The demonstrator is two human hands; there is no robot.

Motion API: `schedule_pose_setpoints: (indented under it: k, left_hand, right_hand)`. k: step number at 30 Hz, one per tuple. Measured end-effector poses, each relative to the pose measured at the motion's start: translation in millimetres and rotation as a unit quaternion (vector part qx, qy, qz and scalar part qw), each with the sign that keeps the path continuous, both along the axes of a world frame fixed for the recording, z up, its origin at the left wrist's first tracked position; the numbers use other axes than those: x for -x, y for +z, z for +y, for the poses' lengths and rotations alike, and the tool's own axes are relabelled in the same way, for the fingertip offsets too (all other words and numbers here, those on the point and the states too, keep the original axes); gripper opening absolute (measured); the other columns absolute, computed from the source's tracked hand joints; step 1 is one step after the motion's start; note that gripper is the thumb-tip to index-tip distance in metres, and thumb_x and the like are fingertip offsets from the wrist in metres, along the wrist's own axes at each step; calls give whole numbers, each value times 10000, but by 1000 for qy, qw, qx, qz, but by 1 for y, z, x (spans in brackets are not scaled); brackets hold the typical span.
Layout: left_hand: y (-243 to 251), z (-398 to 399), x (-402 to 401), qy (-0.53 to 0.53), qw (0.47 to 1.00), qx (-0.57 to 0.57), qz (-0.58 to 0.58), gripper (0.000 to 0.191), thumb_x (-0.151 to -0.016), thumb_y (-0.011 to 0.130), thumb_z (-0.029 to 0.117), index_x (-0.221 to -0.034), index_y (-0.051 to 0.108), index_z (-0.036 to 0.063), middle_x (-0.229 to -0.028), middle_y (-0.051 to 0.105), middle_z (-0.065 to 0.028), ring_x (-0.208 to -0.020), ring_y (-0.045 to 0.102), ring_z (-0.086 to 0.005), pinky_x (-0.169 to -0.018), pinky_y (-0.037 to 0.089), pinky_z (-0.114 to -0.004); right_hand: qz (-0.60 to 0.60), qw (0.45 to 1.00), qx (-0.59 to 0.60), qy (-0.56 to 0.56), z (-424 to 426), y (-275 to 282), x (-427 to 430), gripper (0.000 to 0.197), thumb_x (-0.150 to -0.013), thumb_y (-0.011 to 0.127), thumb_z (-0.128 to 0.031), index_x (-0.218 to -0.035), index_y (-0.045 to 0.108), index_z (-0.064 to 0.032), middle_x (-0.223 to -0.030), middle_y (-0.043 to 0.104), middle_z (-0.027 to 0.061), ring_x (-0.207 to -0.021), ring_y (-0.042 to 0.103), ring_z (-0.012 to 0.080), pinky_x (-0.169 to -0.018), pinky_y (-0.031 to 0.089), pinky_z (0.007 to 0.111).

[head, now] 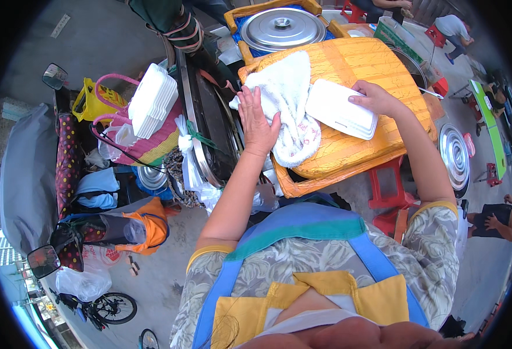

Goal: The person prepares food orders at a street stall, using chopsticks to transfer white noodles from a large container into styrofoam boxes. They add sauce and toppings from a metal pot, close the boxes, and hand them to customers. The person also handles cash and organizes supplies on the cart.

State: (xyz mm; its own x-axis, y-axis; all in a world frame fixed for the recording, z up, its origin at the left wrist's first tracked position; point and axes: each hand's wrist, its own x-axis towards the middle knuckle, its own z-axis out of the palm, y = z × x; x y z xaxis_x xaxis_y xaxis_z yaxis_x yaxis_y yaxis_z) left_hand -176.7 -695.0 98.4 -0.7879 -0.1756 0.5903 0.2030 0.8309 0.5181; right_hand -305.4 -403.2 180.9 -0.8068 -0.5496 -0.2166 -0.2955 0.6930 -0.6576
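My right hand (378,99) grips the far right edge of a closed white foam takeaway box (336,109), thumb on top. The box lies over the yellow-taped insulated box lid (369,61), partly beside a white towel (287,83). At the towel's left edge is my left hand (257,124), palm down, thumb spread and holding nothing; whether it presses on the cloth I cannot tell. Further left, a stack of white foam boxes (153,102) leans on a pink and yellow woven bag (151,146).
A steel lid (282,28) covers a pot in another taped box beyond. A dark metal tray (216,118) runs left of my left hand. Plastic bags (190,157) hang nearby. Red stools (386,183) stand at the right. People sit further off, near a green table (489,126).
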Motion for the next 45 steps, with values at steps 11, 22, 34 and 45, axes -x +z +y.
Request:
schedule_pose_setpoints:
  k: [11,22,34,45]
  left_hand:
    - [37,100,-1,-61,920,201,-332,890,-784,447,657,-1406,247,53,-1453,105,-280,-1350,82,-438,-1076,93,-514]
    - [32,43,2,131,944,-123,-278,737,-715,677,471,-1331,433,150,-1394,251,-301,-1201,404,-450,-967,387,-386]
    - [21,54,-40,56,992,1,-113,241,-731,609,199,-944,560,97,-901,582,-74,-934,536,-266,-861,377,-434]
    - [22,66,-35,-356,427,-831,-12,828,-886,524,373,-1448,-31,126,-1472,-162,-214,-1385,-72,-286,-1102,74,-384]
  right_hand:
    - [-36,998,48,-5,73,-2,47,349,-803,651,-248,-1015,566,14,-884,621,117,-811,585,175,-710,463,289]
    - [297,917,230,131,36,49,-26,344,-769,642,-152,-1066,550,-3,-1137,528,180,-1053,514,326,-898,411,374]
    - [206,945,27,253,-83,-32,-90,724,-864,497,-418,-1402,223,-17,-1435,246,216,-1310,272,380,-1080,175,451]
    - [186,978,-72,65,-85,-50,-115,647,-944,301,-429,-1403,203,16,-1456,238,171,-1326,270,300,-1086,187,394]
